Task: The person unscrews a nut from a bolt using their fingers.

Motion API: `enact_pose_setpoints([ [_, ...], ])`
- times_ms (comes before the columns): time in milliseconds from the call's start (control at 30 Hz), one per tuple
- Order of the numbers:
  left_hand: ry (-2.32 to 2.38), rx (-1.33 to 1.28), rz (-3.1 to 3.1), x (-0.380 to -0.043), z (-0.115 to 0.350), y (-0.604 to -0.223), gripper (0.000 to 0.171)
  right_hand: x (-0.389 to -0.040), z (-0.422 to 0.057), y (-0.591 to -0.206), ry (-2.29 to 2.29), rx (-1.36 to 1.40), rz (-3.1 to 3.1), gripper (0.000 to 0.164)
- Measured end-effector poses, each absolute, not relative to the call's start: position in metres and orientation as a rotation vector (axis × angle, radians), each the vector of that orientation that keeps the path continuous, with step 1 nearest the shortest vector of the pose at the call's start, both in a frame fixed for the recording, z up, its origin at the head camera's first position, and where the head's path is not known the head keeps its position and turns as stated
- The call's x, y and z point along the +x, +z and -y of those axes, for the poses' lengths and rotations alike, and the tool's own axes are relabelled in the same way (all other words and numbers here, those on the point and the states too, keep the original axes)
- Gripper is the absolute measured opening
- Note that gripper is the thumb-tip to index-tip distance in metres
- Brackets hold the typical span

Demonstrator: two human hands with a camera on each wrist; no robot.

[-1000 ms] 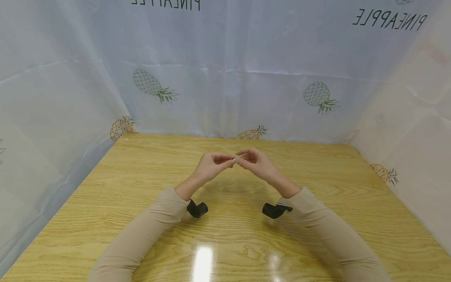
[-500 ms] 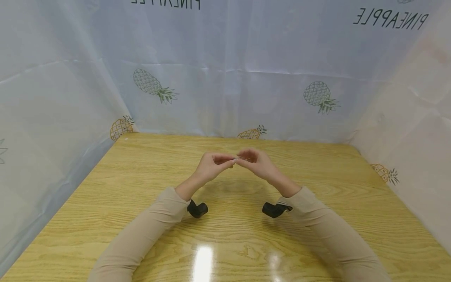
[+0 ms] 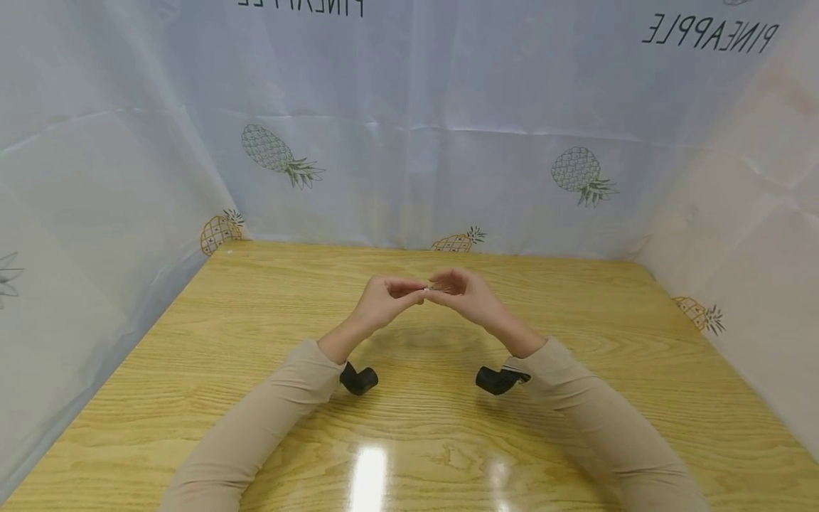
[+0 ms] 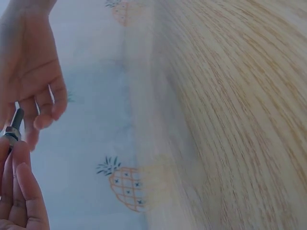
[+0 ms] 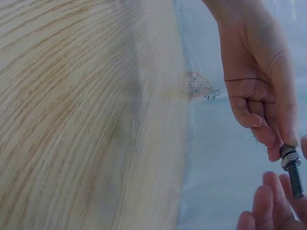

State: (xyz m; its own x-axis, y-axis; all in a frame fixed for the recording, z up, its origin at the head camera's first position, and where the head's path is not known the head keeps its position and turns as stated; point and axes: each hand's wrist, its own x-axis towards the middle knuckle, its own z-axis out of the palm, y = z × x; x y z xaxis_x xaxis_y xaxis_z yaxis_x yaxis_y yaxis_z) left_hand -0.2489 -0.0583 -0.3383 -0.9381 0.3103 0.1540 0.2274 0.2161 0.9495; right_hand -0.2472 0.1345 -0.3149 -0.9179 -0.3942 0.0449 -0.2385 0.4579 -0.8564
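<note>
Presently, we list: one bolt [image 5: 296, 180], head pinched in the left hand [image 3: 380, 302], presumably so its threaded end projects freely toward the right hand [image 3: 473, 297], loosely parted, apparently gripping nothing, thumb beside the nut [image 5: 290, 161].

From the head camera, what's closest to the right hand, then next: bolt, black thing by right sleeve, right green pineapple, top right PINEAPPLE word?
1. Bolt, by the fingertips of the right hand.
2. Black thing, below, by the right sleeve.
3. Green pineapple, on the back curtain.
4. PINEAPPLE word, higher, farther right.
</note>
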Motion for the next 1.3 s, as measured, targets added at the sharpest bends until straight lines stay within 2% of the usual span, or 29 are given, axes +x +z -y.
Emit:
enact_pose_setpoints([
  [300,1.857,0.540,-2.386,-0.2489,0.0586,-0.3392,0.026,-0.2474,-0.1328,-0.3154,-1.373,-0.540,-2.586,0.030],
  [567,1.862,0.529,-2.378,-0.2481,0.0586,-0.3394,0.026,-0.2483,-0.1341,-0.3167,-1.427,-0.587,-2.558,0.038],
  [867,1.857,0.513,-2.397,-0.2481,0.0584,-0.3396,0.025,-0.2484,-0.1336,-0.3175,-1.398,-0.563,-2.583,0.029],
  [1300,1.828,0.493,-2.413,-0.2474,0.0595,-0.3389,0.028,-0.2473,-0.1331,-0.3162,-1.366,-0.536,-2.526,0.036],
])
